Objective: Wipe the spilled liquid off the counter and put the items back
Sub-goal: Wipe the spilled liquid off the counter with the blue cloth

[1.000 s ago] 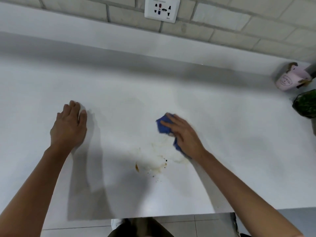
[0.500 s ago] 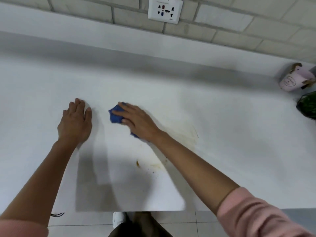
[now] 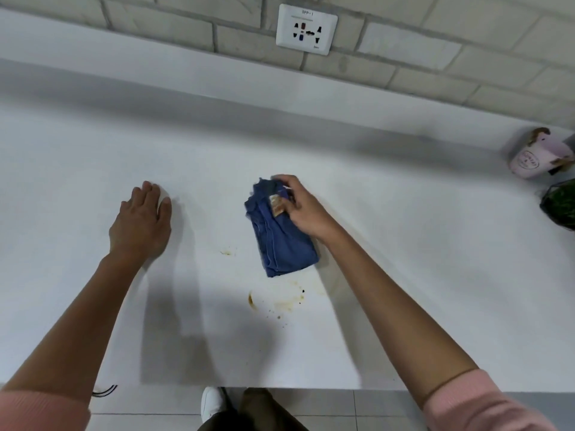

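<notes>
A folded blue cloth (image 3: 278,239) lies on the white counter (image 3: 404,259), a small stained label showing near its far end. My right hand (image 3: 303,208) grips the cloth's far right part, fingers curled over it. Brown spill marks (image 3: 284,301) stain the counter just in front of the cloth, and a smaller brown spot (image 3: 226,252) sits to its left. My left hand (image 3: 141,220) rests flat on the counter, well left of the cloth, holding nothing.
A pink paper cup (image 3: 533,158) lies tipped at the back right, by the wall. A dark green object (image 3: 560,203) sits at the right edge. A wall socket (image 3: 306,29) is above the counter. The counter's front edge runs near the bottom of the view.
My right hand swept the cloth left toward my left hand, then back right to the middle; the cloth now shows as a longer folded pad. Left hand stayed put.
</notes>
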